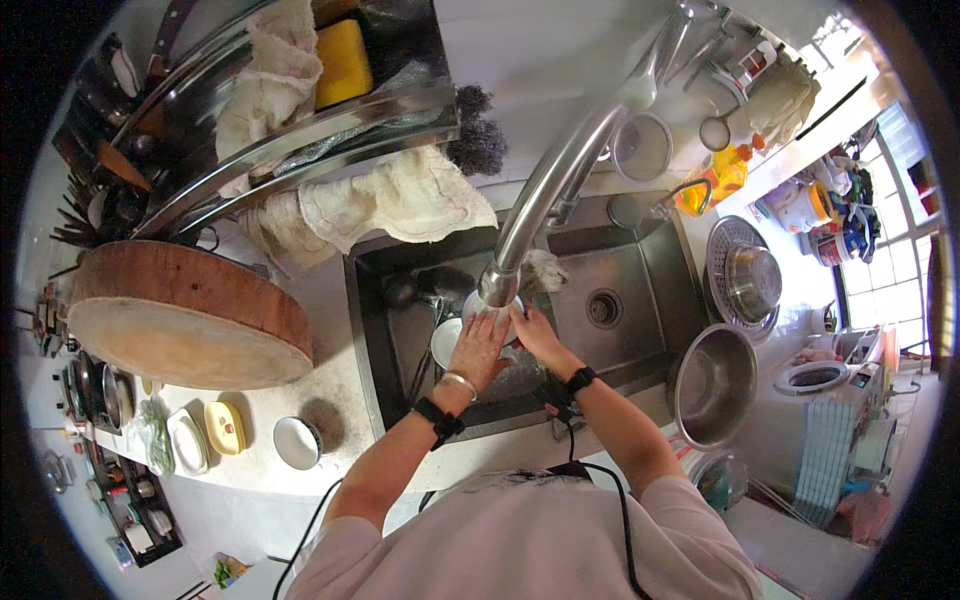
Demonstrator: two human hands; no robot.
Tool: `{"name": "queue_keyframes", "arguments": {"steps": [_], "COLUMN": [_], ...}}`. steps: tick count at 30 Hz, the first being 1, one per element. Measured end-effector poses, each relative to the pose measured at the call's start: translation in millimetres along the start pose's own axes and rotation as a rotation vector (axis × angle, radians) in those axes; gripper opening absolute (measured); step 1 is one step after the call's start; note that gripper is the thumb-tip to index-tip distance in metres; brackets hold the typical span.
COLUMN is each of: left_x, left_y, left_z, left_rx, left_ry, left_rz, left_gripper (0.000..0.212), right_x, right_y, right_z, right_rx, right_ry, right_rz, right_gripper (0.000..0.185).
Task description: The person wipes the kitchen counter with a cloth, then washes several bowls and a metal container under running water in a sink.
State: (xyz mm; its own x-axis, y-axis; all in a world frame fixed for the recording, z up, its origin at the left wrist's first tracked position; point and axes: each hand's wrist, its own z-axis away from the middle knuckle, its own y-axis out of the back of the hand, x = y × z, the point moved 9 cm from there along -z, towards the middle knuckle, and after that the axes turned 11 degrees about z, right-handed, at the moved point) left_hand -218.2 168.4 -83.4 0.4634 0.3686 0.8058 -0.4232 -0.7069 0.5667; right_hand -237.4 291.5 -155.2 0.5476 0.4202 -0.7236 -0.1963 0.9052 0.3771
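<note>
In the left basin of a double steel sink [645, 300], a white bowl [495, 298] is under the spout of the metal faucet [544, 191]. My left hand [478, 351] lies over the near side of this bowl with its fingers spread. The bowl's right rim is held by my right hand [534, 331], fingers partly hidden behind it. Another white bowl [447, 343] rests in the basin just left of my left hand. Dark cookware [442, 283] and thin utensils lie at the basin's back and left. A pale cloth or scrubber [545, 271] sits behind the bowl, near the divider.
A thick round wooden chopping board [187, 341] stands left of the sink. A white bowl [297, 442] and a yellow dish [225, 427] are on the counter. At right stand a large steel basin [715, 386] and a yellow detergent bottle [720, 176]. Cloths [397, 196] hang behind the sink.
</note>
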Motion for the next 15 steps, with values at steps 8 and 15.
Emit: {"name": "queue_keyframes", "arguments": {"steps": [8,15], "left_x": [39.6,-45.6], "left_y": [28.7,16.1], "left_z": [-24.8,-5.5], "left_rx": [0.022,0.321], "left_ry": [-0.034,0.451], "left_rz": [-0.065,0.809], "left_gripper": [0.03,0.016], "right_x": [-34.0,-89.8], "right_y": [4.3,17.0], "right_z": [28.4,62.3], "right_rx": [-0.208,0.21], "right_ry": [0.052,0.597], "right_rz": [-0.418,0.091], "right_gripper": [0.052,0.035]}}
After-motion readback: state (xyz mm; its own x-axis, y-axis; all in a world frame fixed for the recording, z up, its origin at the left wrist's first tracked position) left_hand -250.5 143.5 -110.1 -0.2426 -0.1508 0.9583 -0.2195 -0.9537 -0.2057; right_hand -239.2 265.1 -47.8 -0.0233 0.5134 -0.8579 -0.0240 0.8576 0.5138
